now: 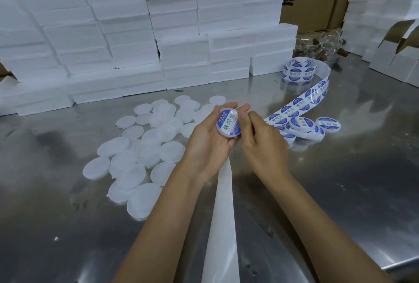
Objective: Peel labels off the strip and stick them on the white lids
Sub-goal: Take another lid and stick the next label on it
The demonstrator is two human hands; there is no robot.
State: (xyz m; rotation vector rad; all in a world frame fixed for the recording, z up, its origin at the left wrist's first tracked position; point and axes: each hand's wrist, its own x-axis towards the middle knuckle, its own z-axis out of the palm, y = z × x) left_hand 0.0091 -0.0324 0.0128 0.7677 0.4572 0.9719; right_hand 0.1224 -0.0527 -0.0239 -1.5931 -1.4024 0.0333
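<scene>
Few lids are finished so far: you have a small pile of labelled lids (305,127) on your right side, lying on the label strip (301,104), and I can count only about four or five of them. Many more plain white lids (145,144) wait on your left, spread over the steel table (328,169) in a loose heap, so by my judgement most of the work is not yet done. The strip has many blue labels left; it runs from its coil (298,71) near the foam boxes (108,40) toward your hands, and the empty backing paper (223,214) hangs down between your forearms toward you.

Your left hand (208,144) is held up over the table, and its fingers are curled around one lid (229,125) that already carries a label; the label faces you and looks seated on the lid, though I cannot tell if its edges are fully pressed. Your right hand (263,142) is just beside it, the fingers bent inward and touching near the edge of this lid and the start of the strip. If it pinches the strip or only presses the lid, I cannot tell, because the fingertips are hidden.
</scene>
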